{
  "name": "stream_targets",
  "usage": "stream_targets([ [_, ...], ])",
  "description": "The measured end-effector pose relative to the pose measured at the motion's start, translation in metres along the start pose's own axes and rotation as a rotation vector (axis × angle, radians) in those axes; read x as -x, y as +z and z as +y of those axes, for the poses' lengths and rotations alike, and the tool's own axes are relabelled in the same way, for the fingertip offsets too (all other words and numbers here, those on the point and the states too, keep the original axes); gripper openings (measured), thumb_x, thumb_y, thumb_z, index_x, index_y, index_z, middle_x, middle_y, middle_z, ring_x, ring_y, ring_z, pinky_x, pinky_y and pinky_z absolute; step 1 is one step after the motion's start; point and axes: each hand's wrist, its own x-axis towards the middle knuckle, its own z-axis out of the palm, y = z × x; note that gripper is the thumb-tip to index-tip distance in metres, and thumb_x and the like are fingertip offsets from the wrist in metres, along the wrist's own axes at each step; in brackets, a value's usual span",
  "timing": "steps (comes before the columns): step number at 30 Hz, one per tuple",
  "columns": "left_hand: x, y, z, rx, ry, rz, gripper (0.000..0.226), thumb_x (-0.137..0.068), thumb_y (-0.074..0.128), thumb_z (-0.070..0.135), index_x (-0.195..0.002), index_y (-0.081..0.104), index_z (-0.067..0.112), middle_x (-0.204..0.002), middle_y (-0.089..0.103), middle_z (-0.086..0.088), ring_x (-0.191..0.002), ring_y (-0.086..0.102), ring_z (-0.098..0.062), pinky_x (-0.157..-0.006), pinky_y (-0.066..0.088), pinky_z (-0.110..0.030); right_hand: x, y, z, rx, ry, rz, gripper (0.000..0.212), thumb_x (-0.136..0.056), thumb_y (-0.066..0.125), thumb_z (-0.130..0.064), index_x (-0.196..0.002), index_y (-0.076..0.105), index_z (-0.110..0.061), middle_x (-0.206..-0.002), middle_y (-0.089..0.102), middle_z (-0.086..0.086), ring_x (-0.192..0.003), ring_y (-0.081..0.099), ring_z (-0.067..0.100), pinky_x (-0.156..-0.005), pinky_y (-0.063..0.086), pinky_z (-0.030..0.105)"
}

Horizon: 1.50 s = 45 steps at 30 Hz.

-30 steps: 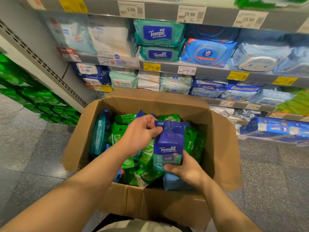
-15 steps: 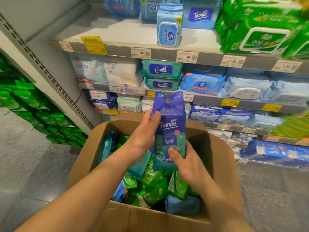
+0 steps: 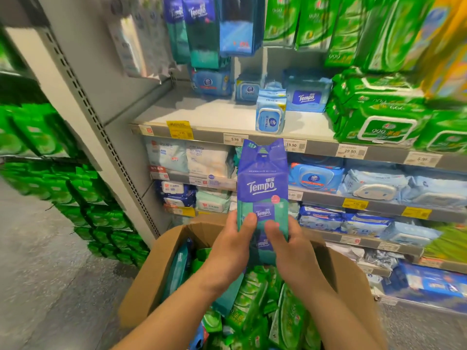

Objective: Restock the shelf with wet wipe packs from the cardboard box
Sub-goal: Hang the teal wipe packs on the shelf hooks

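Purple-teal Tempo wipe multipack (image 3: 262, 188) upright betw. left hand (image 3: 231, 248) & right hand (image 3: 293, 251), above open brown cardboard box (image 3: 151, 276) of packs. Grey metal shelf (image 3: 227, 114) behind; small blue lidded pack (image 3: 270, 117) upright on it, prob. near front edge.

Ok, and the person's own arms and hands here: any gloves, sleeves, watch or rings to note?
None visible. The left hand and right hand are bare, without gloves, and no rings show on the visible fingers. Both forearms are uncovered down to the bottom edge of the picture, with no sleeve, watch or wristband in view. Anything worn above that lies outside the picture.
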Motion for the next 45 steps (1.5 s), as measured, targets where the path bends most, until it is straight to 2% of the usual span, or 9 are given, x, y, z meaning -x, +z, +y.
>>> stream_targets([
  [3, -0.002, -0.025, 0.012, -0.203, 0.097, 0.031, 0.03, -0.102, 0.044, 0.058, -0.119, 0.056, 0.036, -0.111, 0.069, 0.014, -0.104, 0.067, -0.003, -0.091, 0.053, -0.026, -0.004, 0.018, -0.017, 0.035, -0.034, 0.029, 0.03, -0.088, 0.061, -0.06, -0.107, 0.066, -0.037, -0.095, 0.075, -0.02, -0.086, 0.071, 0.004, -0.081, 0.056, 0.032],
  [6, -0.001, -0.051, 0.025, -0.188, 0.121, 0.022, 0.044, -0.09, 0.046, 0.071, -0.121, 0.057, 0.041, -0.116, 0.07, 0.016, -0.105, 0.067, 0.001, -0.096, 0.054, -0.033, -0.006, 0.041, -0.033, 0.024, -0.067, 0.046, 0.007, -0.1, 0.062, -0.035, -0.106, 0.066, -0.033, -0.094, 0.076, -0.017, -0.084, 0.072, 0.003, -0.07, 0.054, 0.018],
  [11, -0.002, -0.106, 0.053, -0.217, 0.174, 0.068, 0.042, -0.097, 0.051, 0.063, -0.121, 0.059, 0.03, -0.112, 0.072, 0.012, -0.098, 0.069, 0.001, -0.087, 0.054, -0.024, -0.006, 0.096, -0.068, 0.04, -0.109, 0.047, 0.008, -0.1, 0.059, -0.035, -0.104, 0.065, -0.032, -0.086, 0.075, -0.013, -0.073, 0.071, 0.004, -0.061, 0.057, 0.02],
  [16, 0.001, -0.169, 0.076, -0.158, 0.221, 0.067, 0.032, -0.099, 0.055, 0.058, -0.116, 0.057, 0.03, -0.111, 0.074, 0.009, -0.097, 0.073, -0.007, -0.092, 0.058, -0.045, -0.003, 0.153, -0.103, 0.033, -0.108, -0.023, 0.023, -0.097, 0.054, -0.05, -0.113, 0.059, -0.034, -0.091, 0.072, 0.005, -0.056, 0.066, 0.034, -0.037, 0.049, 0.032],
  [20, 0.001, -0.208, 0.094, -0.08, 0.249, 0.016, 0.045, -0.09, 0.053, 0.069, -0.117, 0.054, 0.032, -0.112, 0.074, 0.007, -0.095, 0.076, -0.01, -0.086, 0.063, -0.046, -0.004, 0.185, -0.109, 0.019, -0.106, -0.106, 0.038, -0.089, 0.053, -0.066, -0.116, 0.051, -0.039, -0.087, 0.073, 0.008, -0.057, 0.064, 0.047, -0.044, 0.051, 0.036],
  [25, 0.0, -0.231, 0.112, 0.015, 0.261, -0.095, 0.038, -0.09, 0.054, 0.056, -0.12, 0.053, 0.032, -0.112, 0.076, 0.008, -0.097, 0.076, -0.012, -0.079, 0.064, -0.035, -0.011, 0.205, -0.12, 0.052, -0.177, -0.041, 0.036, -0.083, 0.052, -0.08, -0.103, 0.054, -0.05, -0.081, 0.072, -0.001, -0.053, 0.065, 0.025, -0.053, 0.051, 0.035],
  [29, -0.004, -0.236, 0.121, 0.021, 0.305, -0.16, 0.035, -0.095, 0.057, 0.046, -0.128, 0.051, 0.038, -0.116, 0.073, 0.018, -0.107, 0.073, -0.011, -0.08, 0.062, -0.029, -0.018, 0.206, -0.131, 0.022, -0.213, -0.007, 0.018, -0.086, 0.051, -0.066, -0.098, 0.057, -0.055, -0.087, 0.07, -0.003, -0.057, 0.061, 0.019, -0.053, 0.053, 0.036],
  [33, -0.01, -0.232, 0.126, 0.025, 0.314, -0.146, 0.034, -0.094, 0.059, 0.042, -0.127, 0.052, 0.037, -0.116, 0.073, 0.017, -0.109, 0.072, -0.009, -0.08, 0.061, -0.026, -0.028, 0.198, -0.142, 0.04, -0.216, -0.012, 0.029, -0.093, 0.05, -0.063, -0.11, 0.057, -0.04, -0.088, 0.072, -0.005, -0.056, 0.062, 0.016, -0.053, 0.052, 0.036],
  [45, -0.045, -0.237, 0.137, -0.036, 0.297, -0.061, 0.051, -0.085, 0.068, 0.051, -0.129, 0.055, 0.029, -0.117, 0.075, 0.002, -0.105, 0.075, -0.017, -0.086, 0.063, -0.039, -0.069, 0.193, -0.161, -0.019, -0.187, -0.079, 0.02, -0.101, 0.053, -0.045, -0.112, 0.061, -0.031, -0.09, 0.073, -0.002, -0.063, 0.063, 0.015, -0.054, 0.053, 0.031],
])
